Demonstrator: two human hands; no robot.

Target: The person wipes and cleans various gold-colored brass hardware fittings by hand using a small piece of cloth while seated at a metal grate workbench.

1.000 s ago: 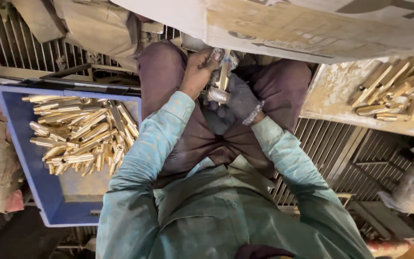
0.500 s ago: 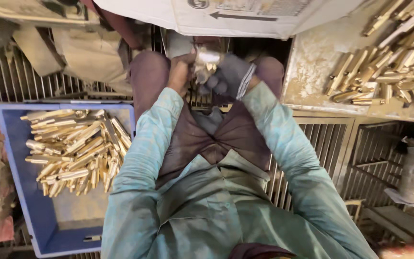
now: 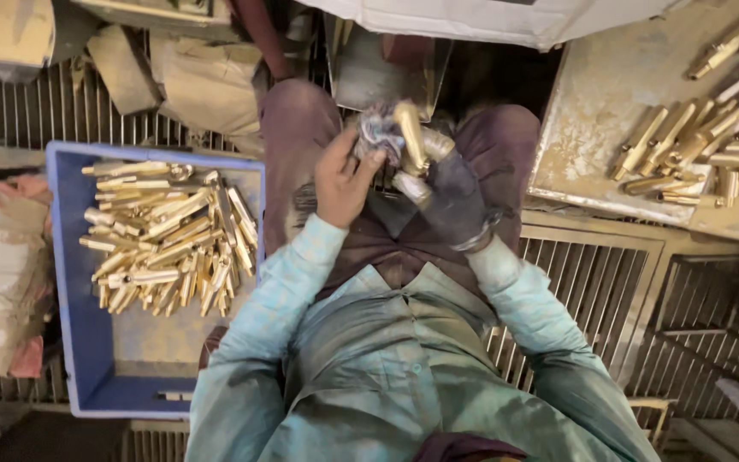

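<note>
Left hand [image 3: 345, 178]: bare, fingers curled shut on a grey rag [image 3: 378, 133].
Right hand [image 3: 451, 195]: dark-gloved, fingers clamped around the brass fitting [image 3: 410, 135], touching the rag.
Blue crate [image 3: 70, 291]: left of the fitting, holding brass parts [image 3: 168, 235].

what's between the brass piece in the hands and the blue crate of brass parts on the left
Nothing visible blocks it. The brass piece sits above the lap, gripped by the gloved right hand while the left hand presses a rag against it. Toward the blue crate there is only the person's left thigh.
</note>
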